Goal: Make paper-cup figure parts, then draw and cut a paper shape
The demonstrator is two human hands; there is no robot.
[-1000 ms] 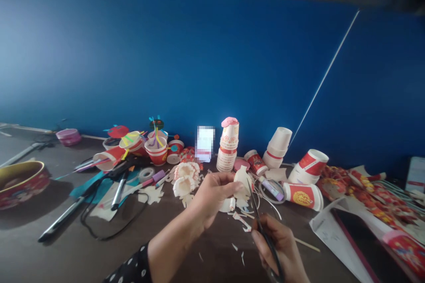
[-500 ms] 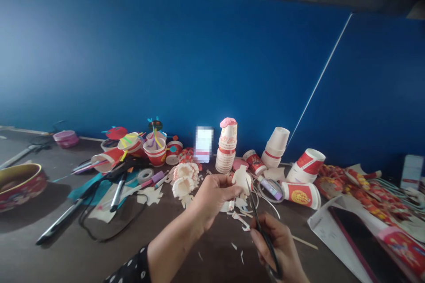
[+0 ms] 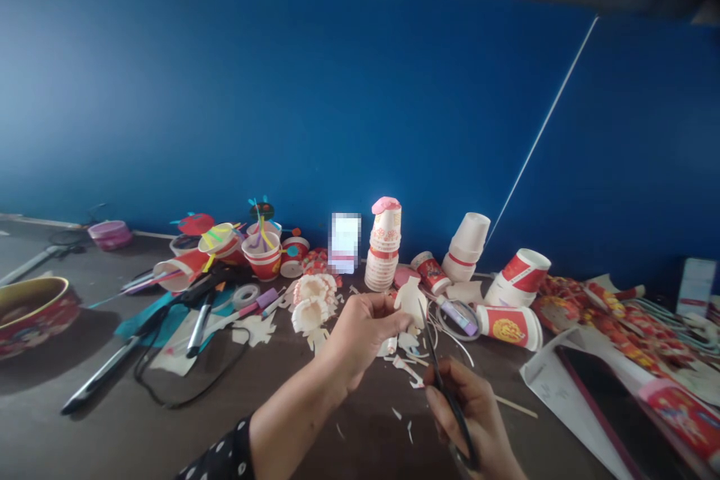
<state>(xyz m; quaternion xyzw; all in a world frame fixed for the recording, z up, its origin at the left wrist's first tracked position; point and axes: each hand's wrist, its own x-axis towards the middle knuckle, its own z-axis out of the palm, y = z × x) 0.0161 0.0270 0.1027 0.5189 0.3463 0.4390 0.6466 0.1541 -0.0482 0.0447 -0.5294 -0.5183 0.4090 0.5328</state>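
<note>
Between thumb and fingers, my left hand [image 3: 374, 322] pinches a small cut piece of white paper [image 3: 413, 301]. My right hand [image 3: 464, 405] is closed round the handles of dark scissors [image 3: 436, 364]. Their blades point up and away from me, with the tips at the right edge of the paper piece. Under and between my hands lie small paper scraps [image 3: 406, 371] on the dark table [image 3: 331, 442].
Behind my hands rises a stack of paper cups [image 3: 383, 247]. A toppled red-and-white cup [image 3: 510, 327] and a dark phone [image 3: 624, 412] are on the right. A black corded tool [image 3: 106, 375] and decorated cups [image 3: 263, 259] lie left.
Almost nothing differs. The scissor tips and the paper piece have shifted very slightly, and the whole view has moved a little.
</note>
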